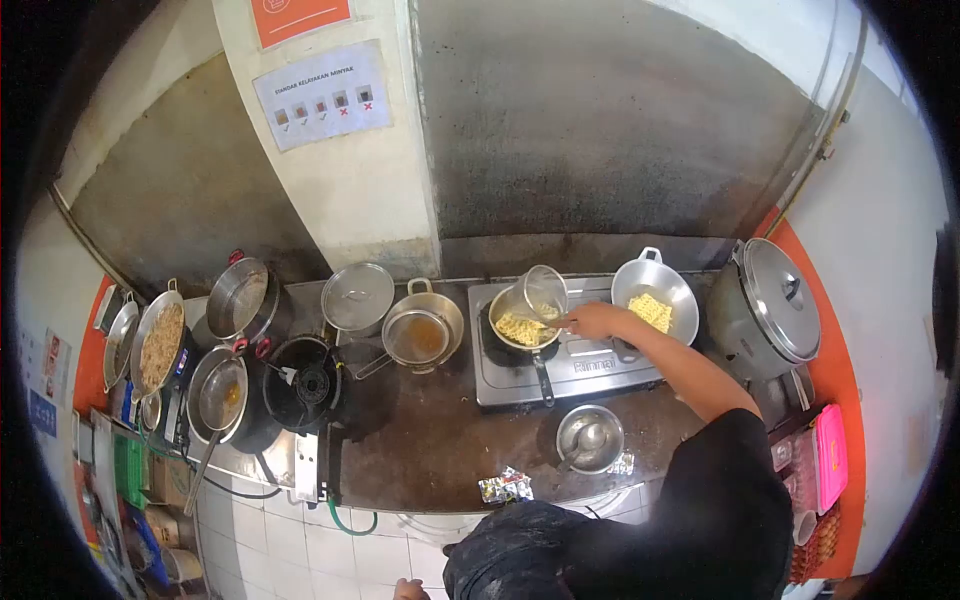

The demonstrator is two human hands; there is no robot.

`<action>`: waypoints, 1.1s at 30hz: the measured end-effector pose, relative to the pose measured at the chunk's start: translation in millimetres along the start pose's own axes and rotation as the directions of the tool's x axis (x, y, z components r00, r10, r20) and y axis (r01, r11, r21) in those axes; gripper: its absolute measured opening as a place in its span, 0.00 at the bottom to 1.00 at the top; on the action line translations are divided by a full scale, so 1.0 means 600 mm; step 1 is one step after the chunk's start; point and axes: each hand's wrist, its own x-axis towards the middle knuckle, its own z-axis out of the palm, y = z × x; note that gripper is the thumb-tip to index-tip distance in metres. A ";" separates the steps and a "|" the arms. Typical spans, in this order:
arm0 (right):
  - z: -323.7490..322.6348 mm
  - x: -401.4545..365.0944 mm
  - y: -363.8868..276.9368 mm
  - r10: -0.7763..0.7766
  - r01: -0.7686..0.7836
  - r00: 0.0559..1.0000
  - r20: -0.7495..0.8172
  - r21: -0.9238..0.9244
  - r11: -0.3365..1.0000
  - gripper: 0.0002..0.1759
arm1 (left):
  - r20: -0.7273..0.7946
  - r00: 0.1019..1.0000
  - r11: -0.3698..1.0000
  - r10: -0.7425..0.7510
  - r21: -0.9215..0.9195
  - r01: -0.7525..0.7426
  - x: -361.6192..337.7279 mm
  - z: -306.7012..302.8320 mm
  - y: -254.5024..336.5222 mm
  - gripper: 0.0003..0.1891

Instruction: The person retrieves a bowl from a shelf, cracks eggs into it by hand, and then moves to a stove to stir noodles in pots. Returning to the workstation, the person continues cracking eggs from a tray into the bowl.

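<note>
My right hand (597,321) is closed around the handle of a mesh strainer (543,287), which is tilted over a small pan on the stove's left burner. Yellow noodles (520,329) lie in this pan (544,376), whose dark handle points toward me. To the right, a white wok (680,285) holds a block of noodles (650,312); my forearm passes in front of its lower side. Only a little of my left hand (410,590) shows at the bottom edge, low over the floor and away from the cookware; its fingers are mostly cut off.
The silver stove (590,366) sits on a brown counter (420,440). Nearer me are a metal bowl with a ladle (590,440) and some sachets (507,486). A large lidded pot (770,310) stands right. Several pans and a black burner (303,385) fill the left.
</note>
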 end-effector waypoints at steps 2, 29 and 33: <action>-0.014 -0.002 0.017 0.092 -0.086 0.993 0.068 -0.092 0.992 0.27 | -0.035 0.999 1.000 -0.019 0.006 0.020 -0.004 0.011 0.023 0.22; -0.083 0.011 -0.053 0.050 -0.030 0.995 0.089 -0.210 0.977 0.23 | 0.003 0.992 0.981 -0.124 -0.153 0.123 0.049 0.064 0.007 0.18; -0.074 0.015 -0.076 0.064 -0.032 0.991 0.120 -0.256 0.966 0.25 | 0.054 0.980 0.980 0.190 0.042 -0.193 0.054 0.035 -0.049 0.21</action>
